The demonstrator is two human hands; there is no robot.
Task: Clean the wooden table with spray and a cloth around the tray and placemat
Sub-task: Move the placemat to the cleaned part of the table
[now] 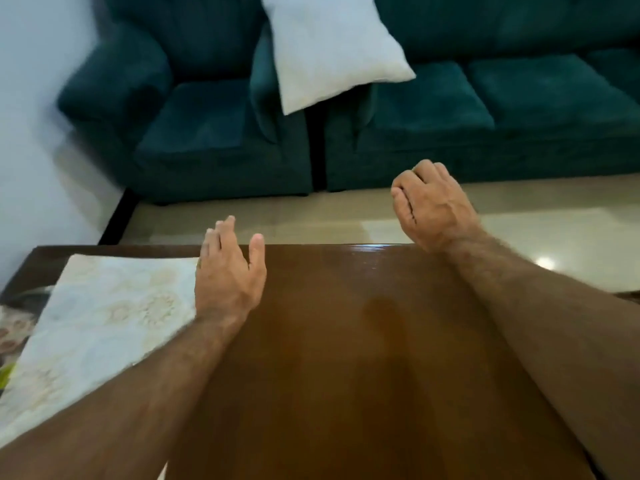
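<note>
A glossy brown wooden table (346, 341) fills the lower half of the view. On its left part lies a pale patterned placemat (104, 317). My left hand (230, 271) hovers above the placemat's right edge near the far side of the table, fingers apart, holding nothing. My right hand (433, 206) is raised past the table's far edge with its fingers curled into a loose fist, and nothing shows in it. No spray bottle or cloth is in view. A patterned edge (14, 327) at the far left may be the tray.
A dark teal armchair (194, 126) and a matching sofa (485, 112) stand beyond the table, with a white cushion (329, 50) between them. A strip of pale tiled floor (311, 220) separates them from the table. A white wall (31, 116) is at left.
</note>
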